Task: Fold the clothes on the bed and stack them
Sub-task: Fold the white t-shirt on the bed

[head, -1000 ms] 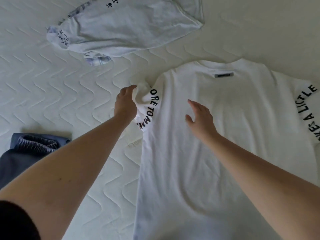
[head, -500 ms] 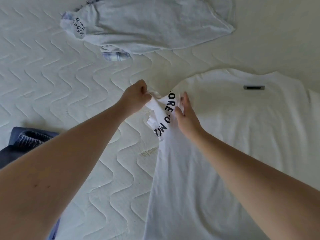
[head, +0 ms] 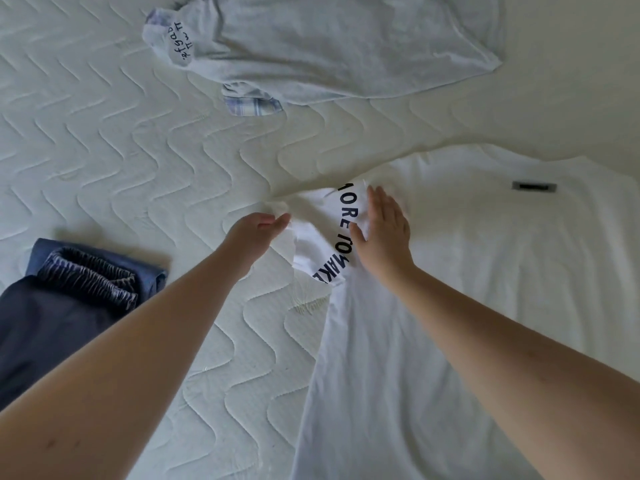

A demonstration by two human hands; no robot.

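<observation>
Basically all bed (head: 114, 161): white quilted mattress cover with wavy stitching fills the view, no other room detail showing. Nearest left, a dark navy garment (head: 52, 320) with a blue piece with a gathered waistband (head: 93, 275) on it, lying by the left forearm. Nearest right, the white T-shirt (head: 485, 306) lies flat, back up, body running toward the camera, small grey label (head: 534, 186) at the neck. Its left sleeve (head: 332, 237) (black lettering, partly readable "MORE TO MAKE") sits bunched between the two hands. Left hand (head: 258, 230): grip closed on the sleeve's outer edge, fabric pinched at the fingertips, a white tuft sticking out just past them. Right hand (head: 382, 230): flat, fingers straight, pressing down on the sleeve where it meets the shoulder, thumb on the lettering. Farther off, well apart from the hands, a pale grey shirt (head: 346, 46) lies crumpled near the top edge, small dark print on one sleeve, a plaid cloth (head: 252, 105) peeking from under its near edge.
</observation>
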